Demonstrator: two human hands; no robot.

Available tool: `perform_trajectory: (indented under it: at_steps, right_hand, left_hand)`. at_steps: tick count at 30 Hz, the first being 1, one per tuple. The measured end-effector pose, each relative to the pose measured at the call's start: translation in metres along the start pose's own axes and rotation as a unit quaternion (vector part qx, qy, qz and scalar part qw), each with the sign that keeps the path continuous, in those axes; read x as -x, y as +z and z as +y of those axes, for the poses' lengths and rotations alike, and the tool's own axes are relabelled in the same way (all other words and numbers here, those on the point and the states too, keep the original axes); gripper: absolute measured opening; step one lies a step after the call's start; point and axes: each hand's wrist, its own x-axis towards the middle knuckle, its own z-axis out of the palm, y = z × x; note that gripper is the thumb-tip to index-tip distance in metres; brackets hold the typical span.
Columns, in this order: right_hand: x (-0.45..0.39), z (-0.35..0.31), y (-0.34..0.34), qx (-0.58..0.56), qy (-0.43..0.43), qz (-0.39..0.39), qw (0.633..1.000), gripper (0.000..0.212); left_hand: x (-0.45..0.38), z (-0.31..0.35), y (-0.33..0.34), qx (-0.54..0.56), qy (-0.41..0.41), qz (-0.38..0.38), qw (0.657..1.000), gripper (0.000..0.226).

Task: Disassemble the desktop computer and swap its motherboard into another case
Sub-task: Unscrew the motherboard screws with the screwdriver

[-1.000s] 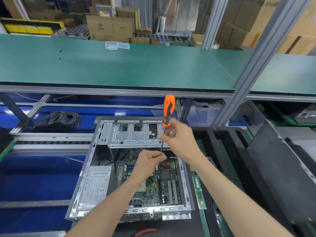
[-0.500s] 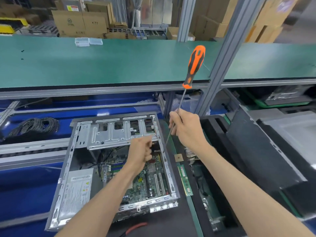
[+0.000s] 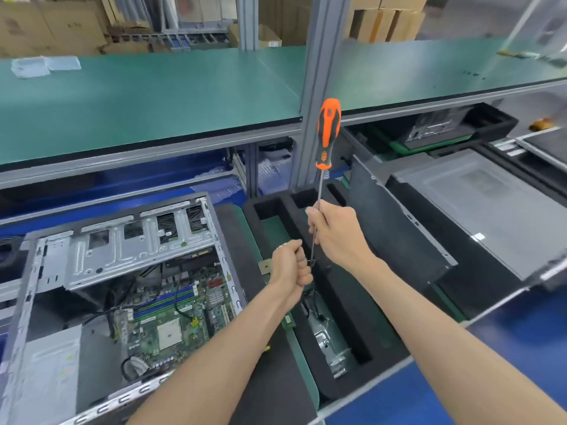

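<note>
two hands meet at frame centre, right of the open desktop case (image 3: 36,302) that fills the lower left, its green motherboard (image 3: 171,317) lying flat inside. a closed dark case (image 3: 478,210) sits at right. the right hand (image 3: 334,231) grips the shaft of an upright orange-handled screwdriver (image 3: 328,133), handle topmost. the left hand (image 3: 290,266) is curled into a fist at the tip; what it pinches is too small to tell.

Open computer case (image 3: 46,302) at left with motherboard (image 3: 171,317) inside, foam tray (image 3: 352,302) right of it — shelf (image 3: 153,96) behind
</note>
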Motion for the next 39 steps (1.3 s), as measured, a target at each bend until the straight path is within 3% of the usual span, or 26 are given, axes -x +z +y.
perform_trajectory:
  at_steps: [10,20,24,27,30,33,39]
  right_hand:
    - [0.023,0.056,-0.021,0.025,-0.001,-0.014,1.0,0.037]
    - [0.045,0.076,-0.026,0.076,-0.013,-0.034,0.996,0.037]
    - [0.047,0.073,-0.029,0.081,-0.01,-0.036,0.996,0.037]
    - [0.046,0.068,-0.03,0.082,-0.005,-0.038,0.996,0.037]
    - [0.043,0.06,-0.029,0.084,-0.013,-0.042,0.996,0.036]
    - [0.039,0.051,-0.028,0.091,-0.029,-0.043,0.994,0.035]
    - [0.022,0.023,-0.022,0.082,-0.062,-0.025,0.994,0.035]
  left_hand:
    - [-0.02,-0.091,0.01,-0.076,-0.011,-0.022,0.997,0.05]
    - [-0.022,-0.138,-0.004,-0.165,-0.001,-0.111,0.98,0.059]
    - [-0.025,-0.138,-0.009,-0.227,-0.015,-0.134,0.965,0.068]
    - [-0.024,-0.134,-0.008,-0.247,-0.013,-0.1,0.964,0.064]
    - [-0.02,-0.122,-0.002,-0.278,0.008,-0.029,0.96,0.04]
    - [-0.014,-0.108,0.004,-0.355,0.057,0.001,0.933,0.012]
    - [-0.002,-0.064,0.01,-0.351,0.168,-0.08,0.918,0.028]
